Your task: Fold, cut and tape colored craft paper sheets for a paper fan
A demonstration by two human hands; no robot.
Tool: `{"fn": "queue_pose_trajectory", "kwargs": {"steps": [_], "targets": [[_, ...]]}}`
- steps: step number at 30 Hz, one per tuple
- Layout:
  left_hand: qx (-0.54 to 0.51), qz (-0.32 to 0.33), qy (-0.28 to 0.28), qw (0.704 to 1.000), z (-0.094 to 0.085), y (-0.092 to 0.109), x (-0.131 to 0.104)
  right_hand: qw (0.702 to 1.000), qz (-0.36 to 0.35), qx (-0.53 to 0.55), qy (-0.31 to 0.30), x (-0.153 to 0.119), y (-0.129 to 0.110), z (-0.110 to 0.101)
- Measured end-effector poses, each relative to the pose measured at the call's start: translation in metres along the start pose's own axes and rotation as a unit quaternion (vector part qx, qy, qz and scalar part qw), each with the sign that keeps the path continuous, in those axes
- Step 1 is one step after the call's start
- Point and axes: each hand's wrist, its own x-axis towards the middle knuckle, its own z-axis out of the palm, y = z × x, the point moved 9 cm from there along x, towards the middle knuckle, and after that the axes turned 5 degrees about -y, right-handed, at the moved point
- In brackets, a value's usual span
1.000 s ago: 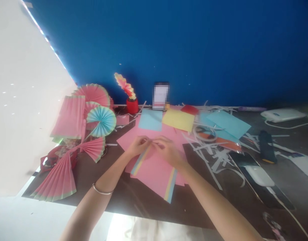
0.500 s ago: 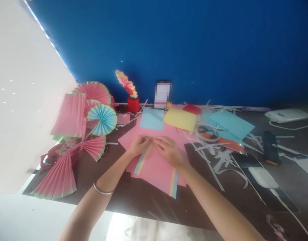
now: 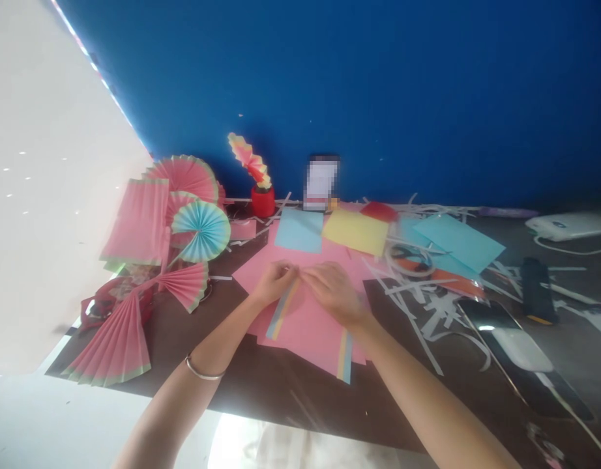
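Note:
My left hand (image 3: 275, 283) is closed in a pinch on the far edge of a pink sheet of paper (image 3: 310, 333). Close beside it, nearly touching, my right hand (image 3: 334, 293) also has its fingers pressed together on that edge. Yellow and blue stripes run down the left and right sides of the sheet. Beneath lie larger pink sheets (image 3: 251, 268). Just beyond the hands rest a light blue paper (image 3: 299, 231) and a yellow paper (image 3: 356, 232). The fingertips hide the gripped edge, so any fold there cannot be made out.
Pleated pink paper fans (image 3: 119, 345) and a blue fan (image 3: 201, 231) fill the left side. A red pot (image 3: 262, 202) and a propped phone (image 3: 321, 184) stand by the blue wall. Right are paper strips (image 3: 444, 312), a tape roll (image 3: 410, 259) and a phone (image 3: 496, 355).
The view has shifted slightly, so the things on the table appear a little further right. Both hands keep their pinch on the pink sheet, and the right fingers look slightly more bent.

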Motion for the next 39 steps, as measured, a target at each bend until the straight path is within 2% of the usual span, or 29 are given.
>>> {"fn": "queue_pose_trajectory", "kwargs": {"steps": [13,19,25,31,39], "targets": [[-0.021,-0.026,0.028,0.999,-0.002,0.000,-0.003,0.999,-0.024,-0.031,-0.013,0.003,-0.006,0.001],[0.000,-0.030,0.050,0.998,-0.007,-0.001,-0.003,0.999,-0.014,-0.015,-0.040,0.005,-0.007,0.004],[0.025,-0.043,0.078,0.996,-0.012,-0.001,-0.003,0.997,-0.035,-0.037,-0.052,0.005,-0.011,0.006],[0.013,-0.050,0.088,0.995,-0.015,-0.003,-0.002,0.998,-0.038,-0.049,-0.030,0.003,-0.014,0.004],[0.032,-0.058,0.132,0.989,-0.025,-0.002,-0.003,0.993,-0.082,-0.087,-0.017,0.002,-0.025,0.005]]}}
